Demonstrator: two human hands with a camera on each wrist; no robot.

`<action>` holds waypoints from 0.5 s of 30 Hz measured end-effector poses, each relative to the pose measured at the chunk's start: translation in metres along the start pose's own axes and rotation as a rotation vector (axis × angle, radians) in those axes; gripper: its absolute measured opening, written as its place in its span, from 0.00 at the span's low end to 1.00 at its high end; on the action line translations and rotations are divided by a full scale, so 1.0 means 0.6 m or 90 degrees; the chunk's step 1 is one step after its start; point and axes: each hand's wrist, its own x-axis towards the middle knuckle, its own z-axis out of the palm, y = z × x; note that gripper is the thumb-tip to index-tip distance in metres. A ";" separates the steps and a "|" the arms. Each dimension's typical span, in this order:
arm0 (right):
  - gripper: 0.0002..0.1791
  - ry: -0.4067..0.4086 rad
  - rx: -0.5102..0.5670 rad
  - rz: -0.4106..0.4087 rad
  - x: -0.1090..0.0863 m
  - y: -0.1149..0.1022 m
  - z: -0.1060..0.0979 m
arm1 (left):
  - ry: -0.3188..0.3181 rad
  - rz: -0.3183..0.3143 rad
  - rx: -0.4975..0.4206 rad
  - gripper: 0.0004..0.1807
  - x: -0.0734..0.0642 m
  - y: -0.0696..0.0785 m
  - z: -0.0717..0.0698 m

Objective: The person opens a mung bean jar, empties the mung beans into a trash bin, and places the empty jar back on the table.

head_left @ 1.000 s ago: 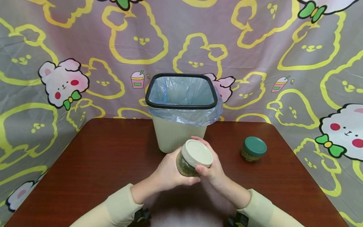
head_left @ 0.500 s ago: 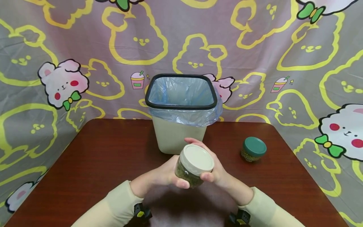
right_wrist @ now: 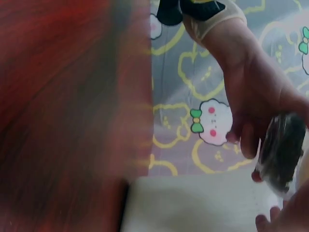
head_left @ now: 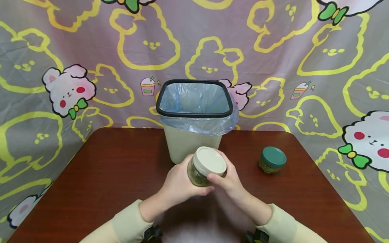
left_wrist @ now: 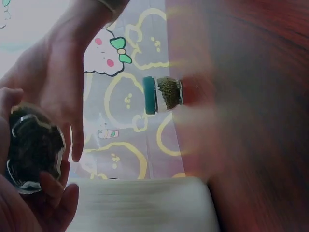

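**Table: bin and one jar standing on it**

Table (head_left: 121, 155) top is dark red-brown, far corners rounded. Pale bin (head_left: 192, 140) upright, far side, roughly mid-width. Green-lidded jar (head_left: 272, 159) upright toward the right edge, well apart from the bin, grainy contents. Looks like wood grain, but wrist views blur it; can't confirm.

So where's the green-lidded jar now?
In the head view, the green-lidded jar stands on the right part of the table, right of the lined bin.

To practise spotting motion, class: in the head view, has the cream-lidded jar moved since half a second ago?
Yes: the cream-lidded jar has shifted up the picture, now overlapping more of the lined bin.
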 end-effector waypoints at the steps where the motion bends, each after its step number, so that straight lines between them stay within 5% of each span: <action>1: 0.45 0.017 0.001 0.008 0.000 0.000 0.003 | 0.017 -0.006 0.030 0.47 -0.001 0.001 0.003; 5: 0.44 0.044 0.011 -0.003 0.002 0.004 0.009 | 0.044 -0.006 0.080 0.49 -0.002 0.004 0.008; 15: 0.43 -0.005 0.041 -0.034 0.008 0.013 0.003 | -0.045 -0.010 -0.040 0.40 -0.003 0.000 0.003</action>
